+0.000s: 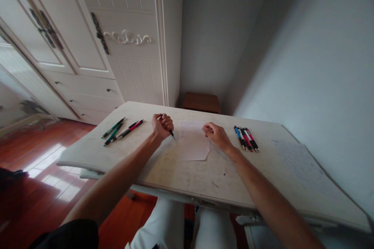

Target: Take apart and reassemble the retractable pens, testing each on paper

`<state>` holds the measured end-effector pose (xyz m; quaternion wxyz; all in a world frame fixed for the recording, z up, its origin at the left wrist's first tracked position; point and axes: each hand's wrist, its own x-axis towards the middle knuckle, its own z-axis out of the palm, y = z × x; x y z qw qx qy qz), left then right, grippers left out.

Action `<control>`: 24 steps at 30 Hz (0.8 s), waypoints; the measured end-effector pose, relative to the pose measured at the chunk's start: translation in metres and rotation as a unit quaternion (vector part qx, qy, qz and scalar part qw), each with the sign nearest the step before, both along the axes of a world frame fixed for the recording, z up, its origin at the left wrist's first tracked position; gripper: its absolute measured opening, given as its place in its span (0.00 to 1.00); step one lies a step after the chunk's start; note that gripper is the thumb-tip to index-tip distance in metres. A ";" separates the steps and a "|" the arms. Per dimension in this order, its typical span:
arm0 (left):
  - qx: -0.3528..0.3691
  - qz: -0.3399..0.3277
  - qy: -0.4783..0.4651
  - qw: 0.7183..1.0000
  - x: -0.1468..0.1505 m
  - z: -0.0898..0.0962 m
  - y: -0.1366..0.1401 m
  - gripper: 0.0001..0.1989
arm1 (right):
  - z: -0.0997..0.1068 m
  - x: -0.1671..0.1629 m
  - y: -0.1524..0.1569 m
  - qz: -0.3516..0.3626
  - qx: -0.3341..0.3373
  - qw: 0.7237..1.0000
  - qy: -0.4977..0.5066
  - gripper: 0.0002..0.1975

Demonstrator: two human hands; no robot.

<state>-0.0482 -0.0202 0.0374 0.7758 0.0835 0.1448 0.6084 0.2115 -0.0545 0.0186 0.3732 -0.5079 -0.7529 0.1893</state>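
My left hand [162,127] is closed in a fist around a dark pen [172,134], whose tip points down to the right beside the paper. A blank white sheet of paper [193,144] lies on the table between my hands, its lower right corner uneven. My right hand [216,135] is at the sheet's upper right edge with its fingers pinched together. A faint thin bit shows at those fingertips, too small to name. Left of my left hand lie several pens, among them a green pen [113,135] and a black and pink pen [131,127].
A row of several pens [246,139] lies on the white table [163,171], right of my right hand. Farther right is a marked, pale sheet [304,163]. Small dark specks lie near the front edge. Behind stand a white wardrobe [137,74] and a brown stool [201,102].
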 end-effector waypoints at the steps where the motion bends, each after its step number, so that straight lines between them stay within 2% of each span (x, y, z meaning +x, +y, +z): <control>1: 0.005 -0.005 -0.006 1.000 0.006 0.002 0.002 0.12 | -0.001 0.000 0.000 0.007 -0.003 1.000 0.004 0.14; 7: 0.006 -0.060 -0.016 0.998 0.034 0.007 0.011 0.13 | -0.001 0.000 -0.001 0.021 0.008 0.999 0.026 0.16; 15: 0.010 -0.071 -0.017 0.997 0.032 0.004 0.009 0.13 | 0.006 -0.011 -0.012 0.053 0.015 0.998 0.017 0.17; 24: 0.009 -0.075 -0.028 0.997 0.032 0.005 0.008 0.14 | 0.002 -0.012 -0.013 0.059 -0.006 0.998 0.006 0.18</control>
